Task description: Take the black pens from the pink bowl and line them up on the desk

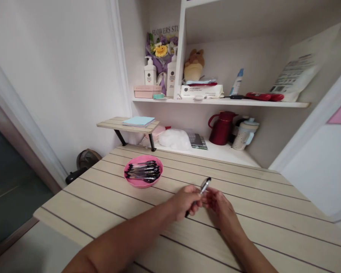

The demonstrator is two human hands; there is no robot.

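Observation:
Above the wooden tabletop (125, 208), my left hand (183, 203) grips a clear pen (205, 185) with black ends. The pen tilts up to the right, and its lower black end shows below my fingers. My right hand (223, 208) is close beside the pen, palm turned inward and fingers loosely extended. Its fingertips reach the pen and the left fingers; whether they press on it I cannot make out. Farther back on the left, a pink bowl (130, 183) holds several similar pens (144, 171) lying in a pile.
A small raised stand (110, 123) carries blue paper (138, 121) at the back left. Behind the table are a white plastic bag (174, 139), a red jug (222, 129) and a pale tumbler (245, 134). Bottles and packages line the shelf (244, 102) above.

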